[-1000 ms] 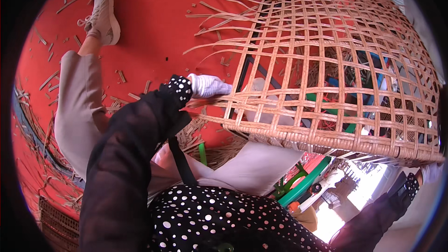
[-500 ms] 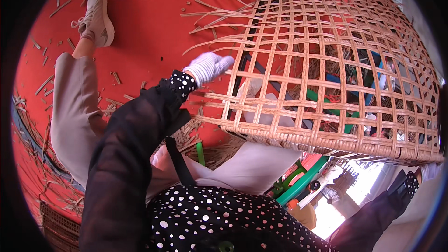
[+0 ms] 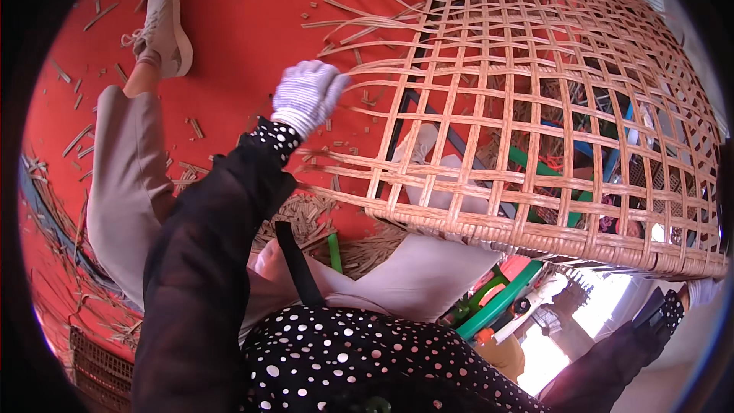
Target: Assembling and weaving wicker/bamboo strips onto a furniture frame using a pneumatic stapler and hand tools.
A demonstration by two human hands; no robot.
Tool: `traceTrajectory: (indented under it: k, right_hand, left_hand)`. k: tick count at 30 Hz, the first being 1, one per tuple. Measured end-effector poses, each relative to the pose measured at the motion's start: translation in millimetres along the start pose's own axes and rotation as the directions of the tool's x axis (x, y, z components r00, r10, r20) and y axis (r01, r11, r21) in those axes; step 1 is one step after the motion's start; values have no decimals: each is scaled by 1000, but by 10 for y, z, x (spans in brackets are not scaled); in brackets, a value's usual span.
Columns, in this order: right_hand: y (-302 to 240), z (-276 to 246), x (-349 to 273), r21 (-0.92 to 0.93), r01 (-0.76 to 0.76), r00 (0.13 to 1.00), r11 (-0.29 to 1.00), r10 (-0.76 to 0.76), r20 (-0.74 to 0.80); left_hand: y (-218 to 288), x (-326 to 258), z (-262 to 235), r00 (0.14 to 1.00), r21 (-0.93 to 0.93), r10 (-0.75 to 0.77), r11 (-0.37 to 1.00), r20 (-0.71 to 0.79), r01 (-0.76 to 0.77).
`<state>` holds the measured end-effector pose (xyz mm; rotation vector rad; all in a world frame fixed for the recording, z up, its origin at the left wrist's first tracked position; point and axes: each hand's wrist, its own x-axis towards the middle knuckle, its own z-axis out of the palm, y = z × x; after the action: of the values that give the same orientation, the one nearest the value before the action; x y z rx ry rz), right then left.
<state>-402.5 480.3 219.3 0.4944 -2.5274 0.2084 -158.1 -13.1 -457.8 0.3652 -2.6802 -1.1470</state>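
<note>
Material: split bamboo, pale tan, woven into an open lattice basket (image 3: 535, 107) that fills the head view from 12 to 4 o'clock.
Basket pose: tilted on its side, the tightly woven rim band (image 3: 550, 237) running along its lower edge toward 4 o'clock; loose unwoven strip ends (image 3: 359, 11) fan out at 11 o'clock.
My left hand (image 3: 307, 95): in a white knit glove, just above centre toward 11 o'clock, at the basket's open left edge, touching the loose strips there.
Left grip: fingers curled together; whether a strip is pinched inside them I cannot tell.
Left sleeve (image 3: 206, 260): sheer black with a dotted cuff, running from 7 o'clock up to the glove.
My right hand (image 3: 702, 291): white glove only partly in view at 4 o'clock, at the picture's rim, just under the end of the rim band.
Right grip: cannot tell, the fingers are cut off by the edge.
Floor (image 3: 229, 23): red, scattered with short bamboo offcuts.
My left leg (image 3: 126, 176): beige trouser stretched toward 10 o'clock, ending in a pale sneaker (image 3: 164, 27).
Under the basket: a heap of bamboo shavings (image 3: 359, 248) and a green stick (image 3: 334, 251) near centre, toward 6 o'clock.
Seen through the lattice: green and blue frame pieces (image 3: 566, 183), too broken up to identify.
</note>
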Motion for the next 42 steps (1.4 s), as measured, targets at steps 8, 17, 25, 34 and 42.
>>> traceTrajectory:
  k: [8,17,25,34,42]
  right_hand:
    - [-553,390,-97,860,-391,845,328,-243,477]
    - [-1024,429,-633,784,-577,646,228,-459,610]
    - [-785,280,-983,132,-56,991,990,72,-117]
    - [-1342,678,-1049,96,62,964,993,-35,-265]
    - [-2479,966,-1557,660,64,890,749,256,-377]
  left_hand:
    - [660,-298,-188,542,-282,-145,727,828,626]
    - [371,-308,252,779,57,-93,996,620,74]
    - [640,200,-56,994,-434,-16,898,113,64]
    - [838,-127,327,911,-250,-31,957,412,146]
    - [2351,313,-1068,899,-753,438,597,16,-277]
